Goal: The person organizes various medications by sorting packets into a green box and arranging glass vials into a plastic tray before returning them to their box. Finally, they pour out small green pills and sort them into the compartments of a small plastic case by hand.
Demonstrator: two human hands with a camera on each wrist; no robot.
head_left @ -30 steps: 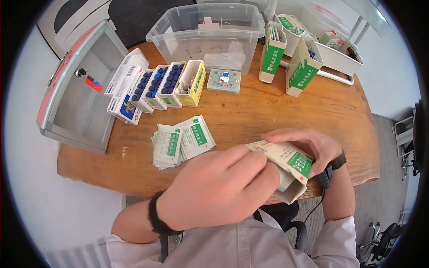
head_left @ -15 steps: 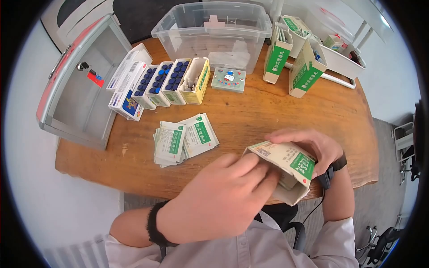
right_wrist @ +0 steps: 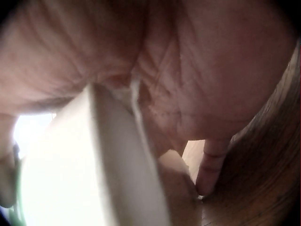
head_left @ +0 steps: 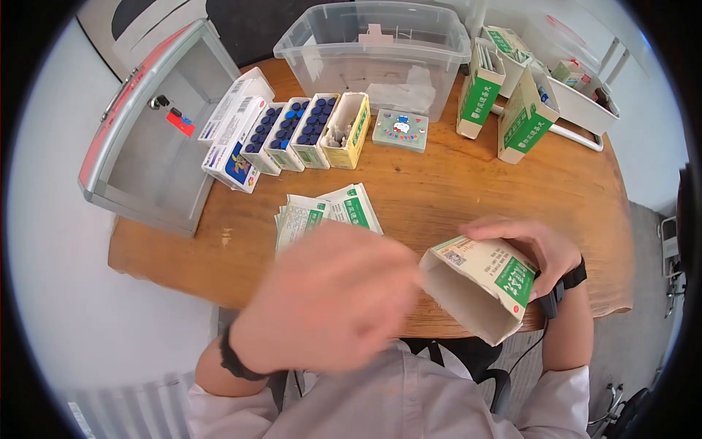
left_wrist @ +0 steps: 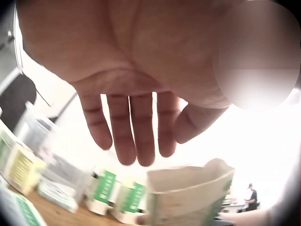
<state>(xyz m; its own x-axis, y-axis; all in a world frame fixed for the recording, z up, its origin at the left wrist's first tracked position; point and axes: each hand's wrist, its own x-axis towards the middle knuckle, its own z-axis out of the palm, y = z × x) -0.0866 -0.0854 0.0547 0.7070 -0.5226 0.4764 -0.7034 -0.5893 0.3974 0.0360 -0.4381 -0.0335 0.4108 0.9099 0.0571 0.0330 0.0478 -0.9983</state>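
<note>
A green and cream medicine carton point(head_left: 491, 274) is gripped by my right hand point(head_left: 537, 252) at its far end, thumb and fingers on opposite sides. The carton lies tilted, its open end towards the lower left, and bare inner cardboard shows. My left hand point(head_left: 336, 300), blurred in the head view, is to the left of this opening. In the left wrist view its fingers point(left_wrist: 142, 127) hang nearly straight with nothing in them, above the carton's mouth point(left_wrist: 188, 181). Flat green and white sachets point(head_left: 301, 214) lie stacked on the table, partly hidden behind the left hand.
Boxes of blue-capped vials point(head_left: 314, 128) stand in a row beside an open yellow box point(head_left: 358, 143). Behind are a clear plastic bin point(head_left: 351, 73) and a small decorated case point(head_left: 400, 132). Two upright green cartons point(head_left: 526, 121) stand right; a clear-fronted case point(head_left: 157, 139) stands left.
My left hand has come out of the carton's opening and moved left, over the near edge of the sachets. The right hand keeps its grip on the carton. The head view has shifted.
</note>
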